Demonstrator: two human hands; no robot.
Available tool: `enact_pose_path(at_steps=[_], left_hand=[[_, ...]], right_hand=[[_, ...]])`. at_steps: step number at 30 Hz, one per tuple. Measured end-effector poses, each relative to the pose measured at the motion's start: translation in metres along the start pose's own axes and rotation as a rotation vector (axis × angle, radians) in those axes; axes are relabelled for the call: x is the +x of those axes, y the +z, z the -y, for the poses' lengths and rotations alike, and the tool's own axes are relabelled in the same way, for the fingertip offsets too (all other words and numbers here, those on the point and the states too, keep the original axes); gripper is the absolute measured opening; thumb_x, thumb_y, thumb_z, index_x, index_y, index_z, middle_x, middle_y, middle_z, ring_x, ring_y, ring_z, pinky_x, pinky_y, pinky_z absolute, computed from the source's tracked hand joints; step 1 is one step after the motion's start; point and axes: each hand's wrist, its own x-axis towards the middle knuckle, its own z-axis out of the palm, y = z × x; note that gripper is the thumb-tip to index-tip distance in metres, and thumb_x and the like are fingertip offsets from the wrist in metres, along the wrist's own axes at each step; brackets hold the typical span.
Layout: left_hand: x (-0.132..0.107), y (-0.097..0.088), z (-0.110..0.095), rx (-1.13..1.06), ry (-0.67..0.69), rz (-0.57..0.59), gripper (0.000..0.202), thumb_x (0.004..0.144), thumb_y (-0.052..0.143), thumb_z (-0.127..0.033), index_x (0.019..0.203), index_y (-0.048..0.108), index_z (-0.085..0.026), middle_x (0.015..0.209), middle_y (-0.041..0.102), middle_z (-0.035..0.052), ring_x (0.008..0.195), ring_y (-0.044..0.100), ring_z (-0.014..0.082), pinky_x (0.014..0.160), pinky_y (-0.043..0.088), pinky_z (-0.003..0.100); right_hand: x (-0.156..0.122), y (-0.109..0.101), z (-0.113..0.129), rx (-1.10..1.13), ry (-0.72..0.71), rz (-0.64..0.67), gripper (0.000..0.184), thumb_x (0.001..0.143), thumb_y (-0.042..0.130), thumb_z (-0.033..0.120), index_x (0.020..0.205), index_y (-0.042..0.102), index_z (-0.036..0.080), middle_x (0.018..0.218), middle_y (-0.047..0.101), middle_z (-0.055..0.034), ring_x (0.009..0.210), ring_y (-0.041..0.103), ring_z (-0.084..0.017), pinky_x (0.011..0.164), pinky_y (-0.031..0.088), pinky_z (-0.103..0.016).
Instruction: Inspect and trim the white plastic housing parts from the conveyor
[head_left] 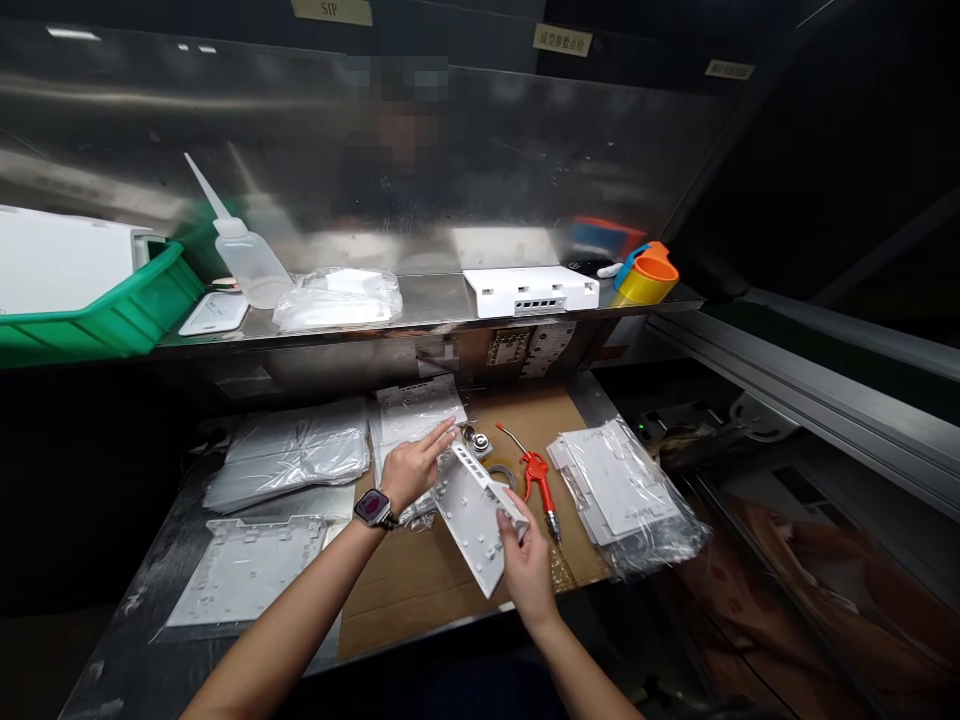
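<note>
My right hand (pixel 526 565) grips a white plastic panel (pixel 472 520) by its right edge, thumb on the near face. The panel is tilted, with a row of slots along its upper edge and small posts on its inner face. My left hand (pixel 412 470), a watch at the wrist, lies at the panel's upper left corner with fingers stretched out; whether it presses on the panel is unclear. Just behind the panel are a roll of tape (pixel 504 474) and a small round metal item (pixel 478 440). A red air blow gun (pixel 537 478) rests right of the panel.
Bagged white panels (pixel 622 480) lie right, another panel (pixel 240 570) front left, plastic bags (pixel 292 450) and a further panel (pixel 420 405) behind. The shelf above bears a green bin (pixel 112 325), squeeze bottle (pixel 255 265), white housing (pixel 536 290) and yellow cup (pixel 646 285).
</note>
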Motion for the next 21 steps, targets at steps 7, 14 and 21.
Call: enact_pose_path(at_steps=[7,14,21], left_hand=[[-0.067,0.024,-0.045,0.033,0.11,0.221,0.115,0.063,0.046,0.002,0.166,0.009,-0.036,0.171,0.022,0.0066,0.06,0.068,0.0212,0.055,0.055,0.038],[-0.087,0.039,-0.143,-0.446,0.177,0.108,0.115,0.073,0.055,-0.007,0.163,-0.009,-0.041,0.173,0.012,0.0041,0.113,0.07,0.0342,0.064,0.062,0.036],[-0.041,0.034,-0.223,-0.648,0.326,-0.21,0.094,0.083,0.052,-0.006,0.166,0.013,-0.03,0.172,0.023,0.009,0.148,0.043,0.0343,0.08,0.063,0.031]], right_hand=[[0.014,-0.064,0.022,0.183,0.226,-0.101,0.057,0.084,0.073,0.06,0.117,0.074,0.013,0.104,0.08,-0.0167,0.096,0.078,-0.035,0.082,0.065,-0.049],[-0.009,-0.128,0.074,-0.152,0.007,-0.096,0.051,0.089,0.071,0.054,0.125,0.074,0.017,0.124,0.076,-0.0153,0.117,0.071,-0.035,0.101,0.058,-0.046],[-0.032,-0.192,0.109,-0.535,-0.378,0.075,0.043,0.098,0.063,0.028,0.14,0.063,0.023,0.131,0.073,-0.0102,0.117,0.073,-0.027,0.096,0.061,-0.032]])
